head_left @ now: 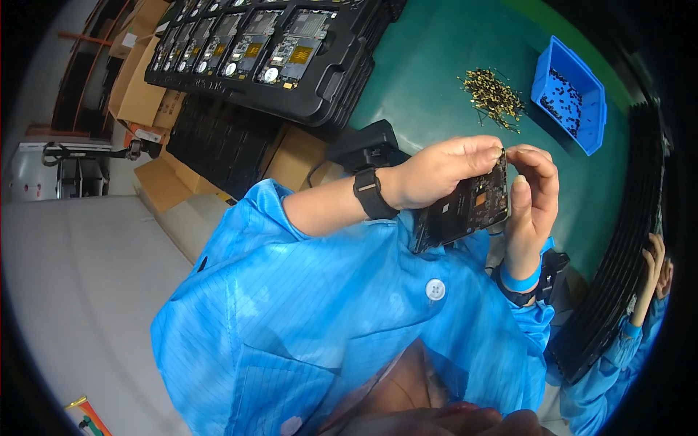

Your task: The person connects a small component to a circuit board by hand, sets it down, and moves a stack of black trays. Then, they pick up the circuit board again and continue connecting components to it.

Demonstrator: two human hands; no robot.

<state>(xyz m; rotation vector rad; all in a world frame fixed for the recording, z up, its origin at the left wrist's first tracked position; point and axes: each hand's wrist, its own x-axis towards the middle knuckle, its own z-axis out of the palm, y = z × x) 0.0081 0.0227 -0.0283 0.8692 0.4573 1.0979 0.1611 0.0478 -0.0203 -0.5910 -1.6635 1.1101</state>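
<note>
An opened phone body (480, 200) with its circuit board showing is held up in front of my chest, tilted. My left hand (451, 168) is closed on its upper left side, thumb near the top corner. My right hand (534, 192) curls round the other side, fingertips at the top edge and thumb close to the board. Anything small between those fingertips is hidden. Beyond my hands, a loose pile of small black and yellow cable-like parts (494, 98) lies on the green table (429, 65).
A blue bin (592, 116) with small black pieces stands at the right. Stacked black trays (320, 109) bearing several opened phone bodies (294, 47) are at the upper left, near cardboard boxes (138, 87). Another person's hands (654, 265) show at the right, beyond a ridged black stack (618, 247).
</note>
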